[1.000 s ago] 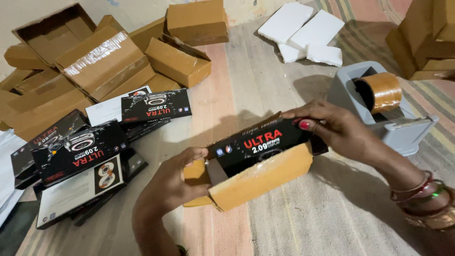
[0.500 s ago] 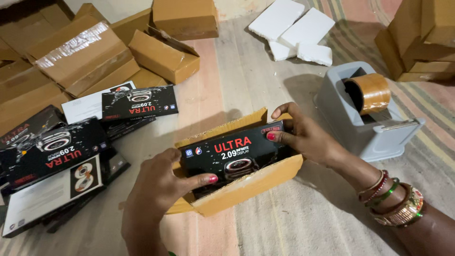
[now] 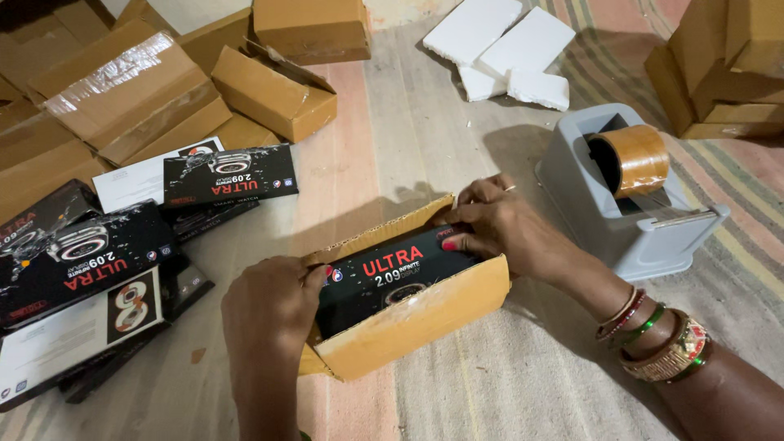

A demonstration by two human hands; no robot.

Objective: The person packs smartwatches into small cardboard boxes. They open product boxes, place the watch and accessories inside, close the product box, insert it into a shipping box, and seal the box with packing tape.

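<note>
Gripping the near-left end of an open brown carton (image 3: 408,322), the left hand (image 3: 273,306) is curled around its corner, thumb over the rim. Inside the carton lies a black product box (image 3: 392,278) with red and white lettering, long axis running from near-left to far-right, printed face up. Right hand (image 3: 502,224) rests on the box's far-right end, fingers bent and pressing it. Carton sits on the striped floor mat (image 3: 506,384). Left: a heap of matching black boxes (image 3: 90,253). Right: grey tape dispenser (image 3: 629,208) with a brown roll. Farther off: brown cartons (image 3: 278,90) and white foam pieces (image 3: 506,49).
</note>
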